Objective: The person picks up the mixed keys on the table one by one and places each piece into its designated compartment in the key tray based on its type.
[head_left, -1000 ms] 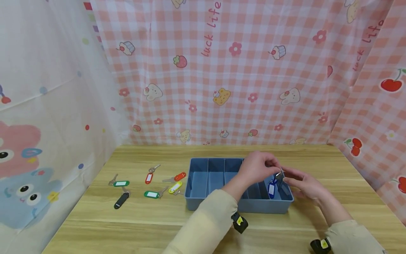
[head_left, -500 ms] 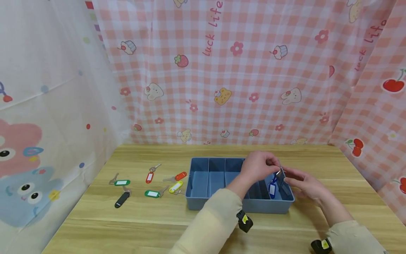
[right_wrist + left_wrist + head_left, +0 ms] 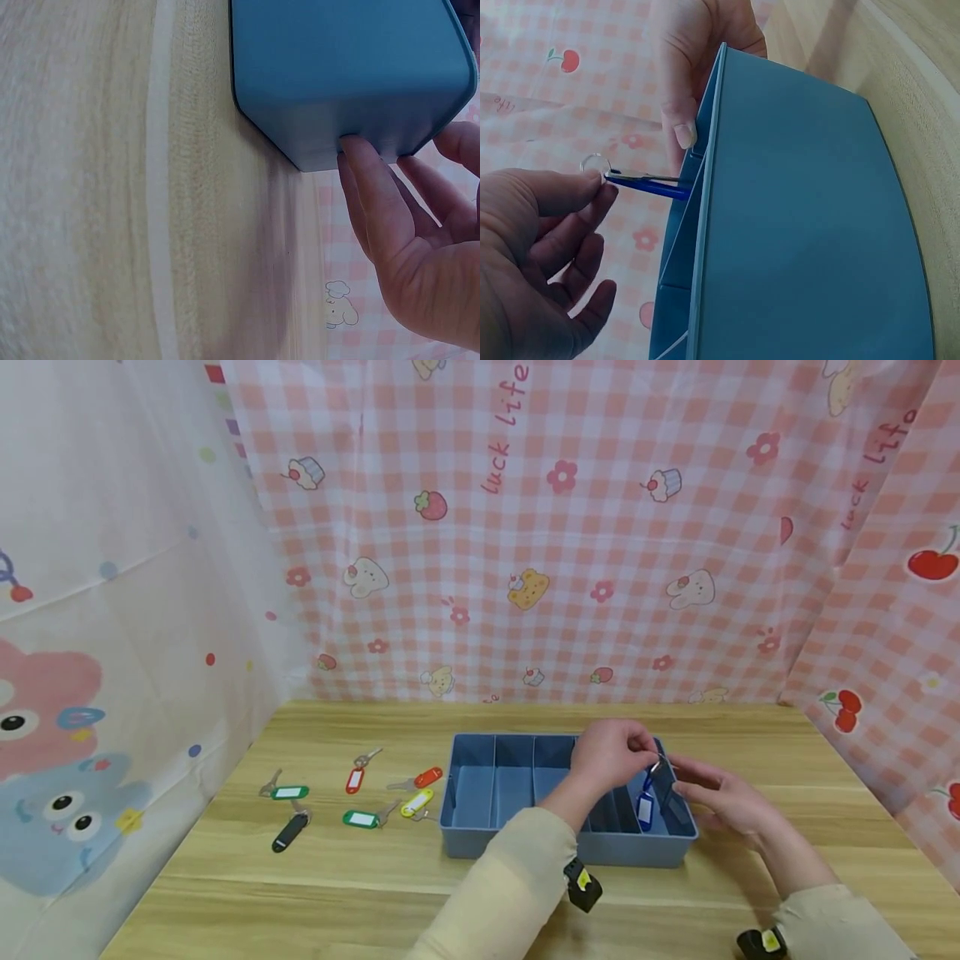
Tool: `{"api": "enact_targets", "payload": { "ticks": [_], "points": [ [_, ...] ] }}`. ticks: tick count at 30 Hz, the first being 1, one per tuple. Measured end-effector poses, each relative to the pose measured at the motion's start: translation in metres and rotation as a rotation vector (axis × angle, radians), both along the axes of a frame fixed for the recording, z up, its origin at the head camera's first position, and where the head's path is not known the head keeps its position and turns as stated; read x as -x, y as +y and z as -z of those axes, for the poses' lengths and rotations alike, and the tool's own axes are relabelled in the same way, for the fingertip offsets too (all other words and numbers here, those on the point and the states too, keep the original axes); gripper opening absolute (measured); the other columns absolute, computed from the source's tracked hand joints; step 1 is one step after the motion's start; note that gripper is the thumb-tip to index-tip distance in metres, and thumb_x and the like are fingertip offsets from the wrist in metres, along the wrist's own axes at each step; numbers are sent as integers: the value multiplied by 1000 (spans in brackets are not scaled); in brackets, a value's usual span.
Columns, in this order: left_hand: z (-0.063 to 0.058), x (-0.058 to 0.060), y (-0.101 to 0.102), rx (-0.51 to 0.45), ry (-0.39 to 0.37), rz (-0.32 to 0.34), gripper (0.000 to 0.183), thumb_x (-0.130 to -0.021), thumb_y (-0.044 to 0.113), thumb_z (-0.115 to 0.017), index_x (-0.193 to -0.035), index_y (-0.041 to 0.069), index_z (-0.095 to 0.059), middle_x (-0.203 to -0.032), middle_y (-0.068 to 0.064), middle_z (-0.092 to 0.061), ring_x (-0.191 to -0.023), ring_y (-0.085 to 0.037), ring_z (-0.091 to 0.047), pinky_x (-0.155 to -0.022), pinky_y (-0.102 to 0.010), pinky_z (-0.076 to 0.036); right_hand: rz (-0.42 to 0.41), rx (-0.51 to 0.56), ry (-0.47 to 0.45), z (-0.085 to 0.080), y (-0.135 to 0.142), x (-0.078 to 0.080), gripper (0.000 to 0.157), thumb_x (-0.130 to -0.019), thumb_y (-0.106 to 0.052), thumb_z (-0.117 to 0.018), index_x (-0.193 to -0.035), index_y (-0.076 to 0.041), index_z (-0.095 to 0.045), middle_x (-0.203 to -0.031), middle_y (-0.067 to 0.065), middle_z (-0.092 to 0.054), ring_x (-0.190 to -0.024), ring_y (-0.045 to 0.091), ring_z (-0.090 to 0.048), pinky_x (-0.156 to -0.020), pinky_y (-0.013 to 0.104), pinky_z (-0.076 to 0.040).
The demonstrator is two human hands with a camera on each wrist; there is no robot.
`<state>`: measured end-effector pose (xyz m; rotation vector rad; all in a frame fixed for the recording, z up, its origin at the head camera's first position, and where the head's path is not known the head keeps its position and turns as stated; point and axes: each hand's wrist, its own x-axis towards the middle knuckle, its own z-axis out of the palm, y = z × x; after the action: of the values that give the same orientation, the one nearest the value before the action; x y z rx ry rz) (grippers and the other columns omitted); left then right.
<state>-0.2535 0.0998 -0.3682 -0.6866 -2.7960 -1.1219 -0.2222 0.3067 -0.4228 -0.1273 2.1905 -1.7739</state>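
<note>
My left hand (image 3: 609, 758) is over the right part of a blue-grey divided box (image 3: 566, 850). Its thumb and fingertip pinch a metal split ring (image 3: 595, 160). From that ring a key (image 3: 641, 177) and a blue key tag (image 3: 645, 811) with a white label hang down into the right-end compartment. At the box's right end is my right hand (image 3: 726, 799). Its thumb (image 3: 682, 131) lies over the rim, and the fingers (image 3: 375, 176) press the outside of the end wall.
Left of the box, tagged keys lie scattered on the wooden table (image 3: 315, 902): two green tags (image 3: 362, 819), two red ones (image 3: 428, 777), one yellow tag (image 3: 417, 802) and one black tag (image 3: 290, 832). Thin dividers (image 3: 493, 781) split the box. A checked cloth (image 3: 480, 643) hangs behind.
My left hand has sunk very slightly, and the blue tag hangs a touch lower in the compartment. The right hand keeps its place on the box, and the scattered keys have not moved.
</note>
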Motion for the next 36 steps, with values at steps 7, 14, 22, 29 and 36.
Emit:
{"api": "enact_targets", "payload": {
  "ticks": [7, 14, 22, 29, 36],
  "points": [
    [2, 1, -2, -9, -31, -44, 17, -91, 32, -73, -106, 23, -73, -93, 15, -69, -83, -1, -61, -73, -19, -48, 0, 44, 8, 3, 0, 0, 68, -102, -19, -57, -153, 7, -20, -154, 36, -20, -119, 18, -53, -94, 46, -50],
    [-1, -2, -6, -64, -52, -41, 27, -90, 33, -75, -113, 21, -71, -97, 12, -69, -89, -3, -62, -76, -19, -49, 0, 37, 7, 4, -1, 0, 66, -103, -17, -55, -153, 7, -19, -154, 36, -20, -122, 23, -51, -95, 47, -50],
    [-1, -7, -13, -108, -55, 34, 36, -88, 34, -77, -120, 19, -68, -108, 11, -69, -101, -6, -62, -83, -21, -49, 7, 16, 7, 4, -1, 0, 66, -103, -17, -55, -153, 7, -20, -155, 35, -19, -124, 25, -49, -94, 47, -50],
    [0, -14, -20, -154, -69, 90, 45, -88, 36, -76, -127, 18, -64, -117, 9, -68, -111, -7, -60, -90, -22, -48, 8, 18, 1, 4, 0, 0, 68, -102, -19, -57, -153, 7, -20, -155, 35, -19, -119, 17, -52, -95, 45, -50],
    [0, -18, -29, -202, -56, 149, 52, -89, 38, -75, -133, 17, -60, -122, 6, -66, -117, -11, -58, -94, -24, -47, 13, 7, 3, 2, -1, 0, 67, -102, -20, -58, -153, 6, -23, -154, 33, -21, -119, 18, -52, -96, 47, -49]
  ]
}}
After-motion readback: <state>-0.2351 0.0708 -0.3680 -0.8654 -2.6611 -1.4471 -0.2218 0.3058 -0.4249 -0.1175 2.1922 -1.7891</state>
